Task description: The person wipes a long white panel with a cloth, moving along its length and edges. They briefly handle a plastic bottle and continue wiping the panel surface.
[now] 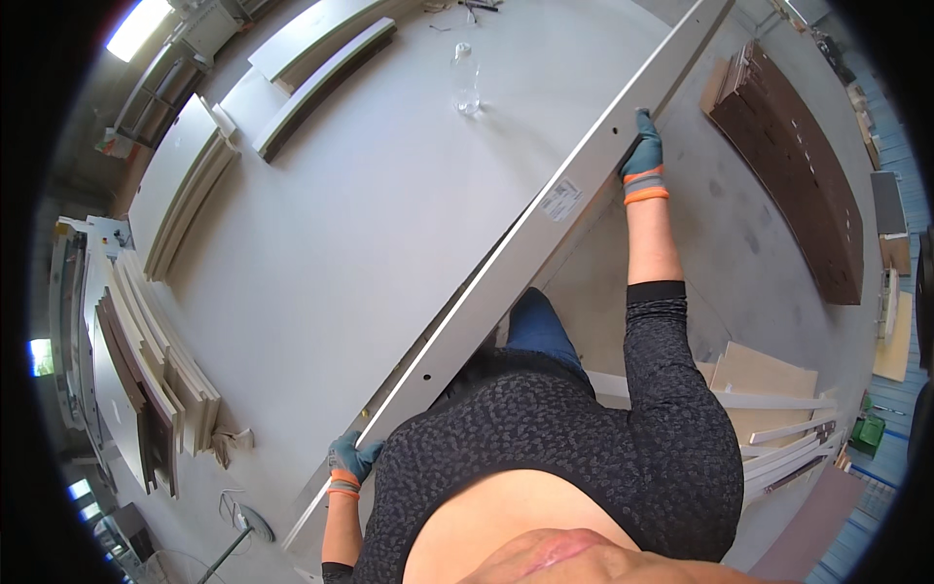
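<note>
A long, narrow white board (pixel 501 277) runs diagonally in front of my body, from lower left to upper right. It has a printed label (pixel 562 200) on its face and a dark round hole near each end. My left hand (pixel 352 456), in a grey-green glove with an orange cuff, is closed on the board's edge near its lower-left end. Farther up, my right hand (pixel 643 154), gloved the same way, grips the right-hand edge. Its fingertips are partly hidden by the board.
A clear plastic bottle (pixel 465 80) stands on the pale grey surface beyond the board. Panels are stacked at left (pixel 180 195) and lower left (pixel 156 360). Dark brown panels (pixel 788 165) lie to my right, with light boards (pixel 769 380) nearer. A round-based stand (pixel 255 524) is at lower left.
</note>
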The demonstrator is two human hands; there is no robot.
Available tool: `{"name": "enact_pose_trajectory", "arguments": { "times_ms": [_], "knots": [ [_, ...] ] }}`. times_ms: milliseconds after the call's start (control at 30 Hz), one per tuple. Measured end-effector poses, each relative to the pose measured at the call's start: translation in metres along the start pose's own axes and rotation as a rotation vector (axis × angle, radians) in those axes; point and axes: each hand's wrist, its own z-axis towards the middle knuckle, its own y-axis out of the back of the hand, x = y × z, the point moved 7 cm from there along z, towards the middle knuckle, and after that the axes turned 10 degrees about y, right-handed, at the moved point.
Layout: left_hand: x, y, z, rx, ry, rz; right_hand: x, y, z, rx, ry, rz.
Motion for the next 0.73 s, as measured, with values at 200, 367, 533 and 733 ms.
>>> {"name": "enact_pose_trajectory", "arguments": {
  "times_ms": [200, 367, 533, 733],
  "knots": [
    [-0.147, 0.026, 0.034, 0.023, -0.042, 0.142, 0.042, 0.082, 0.108, 0.065, 0.016, 0.122],
    [-0.263, 0.038, 0.036, -0.004, -0.017, 0.276, 0.054, 0.168, 0.144, -0.102, 0.068, 0.005],
    [-0.444, 0.048, 0.059, -0.122, -0.079, 0.458, 0.101, 0.281, 0.213, -0.283, 0.021, 0.064],
    [-0.625, 0.044, 0.111, -0.19, -0.289, 0.64, 0.169, 0.394, 0.285, -0.426, 0.075, 0.144]
  ]
}}
